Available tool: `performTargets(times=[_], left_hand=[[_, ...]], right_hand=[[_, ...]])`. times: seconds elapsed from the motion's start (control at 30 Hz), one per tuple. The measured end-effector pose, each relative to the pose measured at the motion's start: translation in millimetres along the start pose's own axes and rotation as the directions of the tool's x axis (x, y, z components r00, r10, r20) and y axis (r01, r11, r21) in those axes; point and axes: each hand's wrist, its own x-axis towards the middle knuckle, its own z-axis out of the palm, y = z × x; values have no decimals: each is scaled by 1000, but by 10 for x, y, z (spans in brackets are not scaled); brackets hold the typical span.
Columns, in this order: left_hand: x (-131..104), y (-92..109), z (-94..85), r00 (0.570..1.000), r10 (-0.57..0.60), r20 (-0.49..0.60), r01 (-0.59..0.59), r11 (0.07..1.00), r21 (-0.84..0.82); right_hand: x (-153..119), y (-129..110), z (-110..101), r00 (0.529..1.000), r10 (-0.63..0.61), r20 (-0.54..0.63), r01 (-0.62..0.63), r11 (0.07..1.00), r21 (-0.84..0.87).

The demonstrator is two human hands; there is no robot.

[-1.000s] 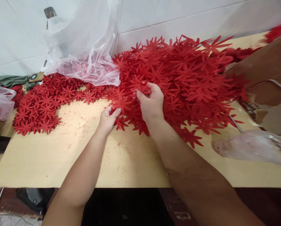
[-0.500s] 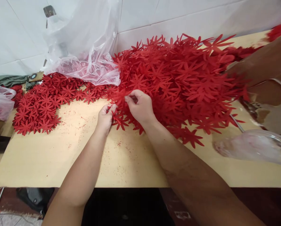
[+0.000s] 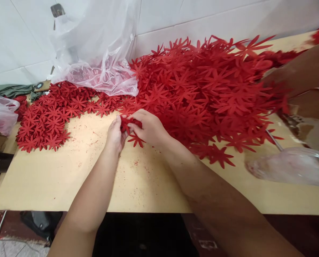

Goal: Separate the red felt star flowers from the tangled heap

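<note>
Between my two hands, at the left edge of a big heap of red flower-shaped cut-outs [image 3: 180, 85], are one or more red flower cut-outs [image 3: 125, 125]. My left hand [image 3: 116, 135] holds them from the left, fingers curled round the petals. From the right, my right hand [image 3: 147, 126] grips the same red petals with bent fingers. How many pieces are between the hands is hidden. Just below my right fingers a single flower cut-out [image 3: 136, 140] lies on the table. Another loose cut-out [image 3: 219, 156] sticks out at the heap's front.
A flatter pile of red flowers [image 3: 47, 123] spreads on the left of the wooden table [image 3: 95, 178]. A clear plastic bag [image 3: 100, 75] stands against the tiled wall. Torn cardboard [image 3: 306, 75] and a transparent plastic container [image 3: 287, 166] are at the right.
My right hand has moved slightly left and down, from the heap to my left hand. The red petals now sit between both hands, and my left hand has turned more upright.
</note>
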Motion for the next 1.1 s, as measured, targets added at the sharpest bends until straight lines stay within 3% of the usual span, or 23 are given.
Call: performTargets(times=[0.23, 0.5, 0.63, 0.73, 0.93, 1.1], left_hand=[[-17, -23, -24, 992, -41, 120, 30, 995, 93], [-18, 9, 0, 1000, 18, -10, -17, 997, 78], [-14, 32, -4, 999, 30, -20, -29, 997, 65], [-16, 29, -3, 1000, 25, 13, -26, 997, 75], [-19, 7, -4, 998, 35, 43, -40, 992, 122], [-20, -8, -7, 997, 50, 50, -58, 983, 173]], right_hand=[[52, 55, -36, 971, 193, -144, -180, 979, 99], [66, 92, -96, 930, 294, -220, -230, 934, 275], [102, 217, -85, 892, 363, -271, -193, 845, 499], [127, 255, -55, 887, 415, -201, -217, 761, 612], [114, 203, -103, 865, 466, -185, -292, 769, 569], [96, 320, -115, 818, 503, -280, -336, 812, 478]])
